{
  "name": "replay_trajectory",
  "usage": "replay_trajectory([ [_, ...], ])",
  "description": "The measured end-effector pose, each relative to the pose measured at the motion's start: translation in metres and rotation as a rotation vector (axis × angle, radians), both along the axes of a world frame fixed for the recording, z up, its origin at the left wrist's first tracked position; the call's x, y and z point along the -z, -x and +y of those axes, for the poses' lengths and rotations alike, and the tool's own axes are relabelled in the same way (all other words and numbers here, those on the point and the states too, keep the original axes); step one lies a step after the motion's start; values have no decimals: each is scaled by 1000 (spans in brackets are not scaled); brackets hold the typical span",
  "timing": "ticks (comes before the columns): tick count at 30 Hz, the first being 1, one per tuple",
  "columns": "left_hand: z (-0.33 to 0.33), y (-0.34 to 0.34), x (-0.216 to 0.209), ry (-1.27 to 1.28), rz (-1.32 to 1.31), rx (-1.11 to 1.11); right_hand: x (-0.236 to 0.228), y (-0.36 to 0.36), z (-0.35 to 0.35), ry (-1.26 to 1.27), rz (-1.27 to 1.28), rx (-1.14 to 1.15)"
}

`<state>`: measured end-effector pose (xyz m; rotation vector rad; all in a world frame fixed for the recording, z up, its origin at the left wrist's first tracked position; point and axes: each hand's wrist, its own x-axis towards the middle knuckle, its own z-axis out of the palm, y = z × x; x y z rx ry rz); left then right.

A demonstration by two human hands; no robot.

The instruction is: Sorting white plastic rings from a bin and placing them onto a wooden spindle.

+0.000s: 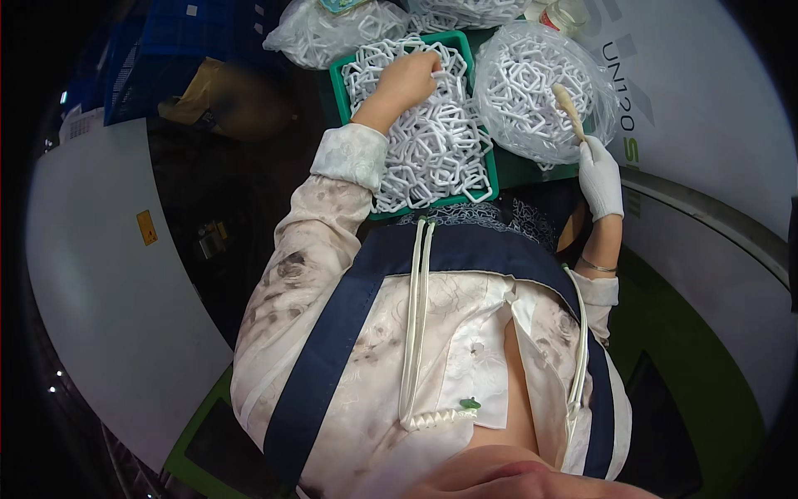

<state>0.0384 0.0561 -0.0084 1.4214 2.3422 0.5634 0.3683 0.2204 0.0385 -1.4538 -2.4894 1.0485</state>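
Note:
My bare left hand point(409, 79) is over the far part of a green tray point(339, 90) heaped with white angular plastic links point(432, 150). Its fingers curl closed among the links, and what they pinch is hidden. On my right hand point(600, 176) is a white glove. This hand is closed round the lower end of a thin beige stick-like tool point(568, 111), which points up and away over a clear plastic bag point(604, 100) filled with similar white links. The tool's exact kind cannot be made out.
More clear bags of white links point(312, 37) stand behind the tray. A jar point(565, 15) is at the far right. Blue crates point(166, 50) stack at the left, near a pale machine panel point(100, 274). A white panel point(706, 100) with a curved rail point(706, 200) borders the right.

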Motion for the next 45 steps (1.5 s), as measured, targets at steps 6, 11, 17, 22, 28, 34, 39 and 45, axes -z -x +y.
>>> replay_trajectory([
  [6, -14, -3, 25, -78, 3, -2, 2, -1, -1, 10, 12, -4],
  [11, -13, -10, 25, -51, 108, -3, -4, 2, -3, 18, 13, -9],
  [17, 5, -15, 5, -165, -16, 196, -8, 2, -5, 12, 25, -1],
  [22, 11, -16, 25, -182, 192, 419, -14, 7, -7, 42, 30, 1],
  [28, 28, -2, 34, -154, 134, 158, -6, 2, -5, 41, 26, -3],
  [34, 48, -2, 40, -29, 405, 142, -17, 14, -10, 49, 24, -24],
  [39, 55, -7, 48, -42, 512, 108, -21, 17, -13, 40, 24, -43],
  [45, 48, -11, 28, -126, 416, 72, -25, 17, -16, 33, 26, -63],
])
